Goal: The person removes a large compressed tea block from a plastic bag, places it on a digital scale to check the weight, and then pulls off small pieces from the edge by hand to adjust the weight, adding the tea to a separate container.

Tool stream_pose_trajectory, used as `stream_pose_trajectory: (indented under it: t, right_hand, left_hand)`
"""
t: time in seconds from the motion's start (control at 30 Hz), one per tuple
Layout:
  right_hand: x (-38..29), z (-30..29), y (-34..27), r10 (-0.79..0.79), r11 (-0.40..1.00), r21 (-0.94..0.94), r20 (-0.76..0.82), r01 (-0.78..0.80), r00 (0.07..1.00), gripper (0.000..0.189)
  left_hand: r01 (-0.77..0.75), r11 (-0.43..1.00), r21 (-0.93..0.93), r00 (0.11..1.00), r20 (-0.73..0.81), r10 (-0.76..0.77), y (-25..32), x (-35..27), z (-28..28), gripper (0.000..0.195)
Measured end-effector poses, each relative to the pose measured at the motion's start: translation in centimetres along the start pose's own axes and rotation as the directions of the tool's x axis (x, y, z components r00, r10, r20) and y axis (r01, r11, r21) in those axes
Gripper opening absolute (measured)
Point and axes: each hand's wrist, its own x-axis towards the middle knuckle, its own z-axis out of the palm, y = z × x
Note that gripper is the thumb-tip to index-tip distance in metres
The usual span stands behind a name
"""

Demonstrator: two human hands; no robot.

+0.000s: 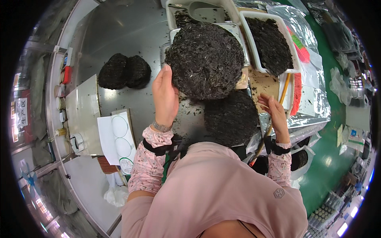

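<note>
A large round cake of dried dark seaweed (207, 61) is raised over the bench in front of me. My left hand (165, 92) grips it by its left edge, with part of the hand hidden at the rim. Below and to the right, closer to my body, lies a second round seaweed cake (232, 119). My right hand (273, 111) is off to the right of both cakes, fingers loosely apart and nothing in it. Behind the raised cake, a pale tray or scale plate (241, 41) is mostly covered.
Two overlapping seaweed cakes (113, 71) lie left on the metal bench (131, 32). White tubs of loose seaweed (269, 44) stand at the back, one holding a grey scoop (206, 12). A red-bristled brush (296, 93), an orange stick (285, 87) and plastic sheeting lie right.
</note>
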Motion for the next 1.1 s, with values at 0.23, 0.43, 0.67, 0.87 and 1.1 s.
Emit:
stream_pose_trajectory:
  t: [0.23,0.43,0.67,0.87,1.1]
  right_hand:
    - [0.7,0.3,-0.3,-0.007,1.0,0.019,0.008,0.006,1.0,0.052]
    - [2.3,0.3,-0.8,-0.008,1.0,-0.011,0.029,0.008,1.0,0.053]
    - [4.5,1.0,-2.7,-0.033,0.999,-0.04,0.062,0.036,0.998,0.052]
    - [5.0,0.6,-3.0,-0.056,0.996,-0.064,0.055,0.059,0.997,0.052]
    - [10.1,1.6,-2.6,-0.025,0.993,0.122,0.128,0.01,0.991,0.053]
  left_hand:
    - [0.008,0.988,-0.155,1.0,-0.015,-0.011,0.6,1.4,-0.4,0.025]
    - [-0.299,0.93,0.213,0.951,-0.017,0.31,-0.9,2.1,-1.3,0.024]
    - [-0.875,-0.099,0.474,0.432,0.856,0.284,-5.5,6.8,-1.1,0.055]
    - [-0.708,0.207,0.675,0.678,0.567,0.468,-5.5,4.8,-4.3,0.054]
    - [-0.363,0.798,0.481,0.92,0.05,0.389,-6.2,7.2,-11.0,0.049]
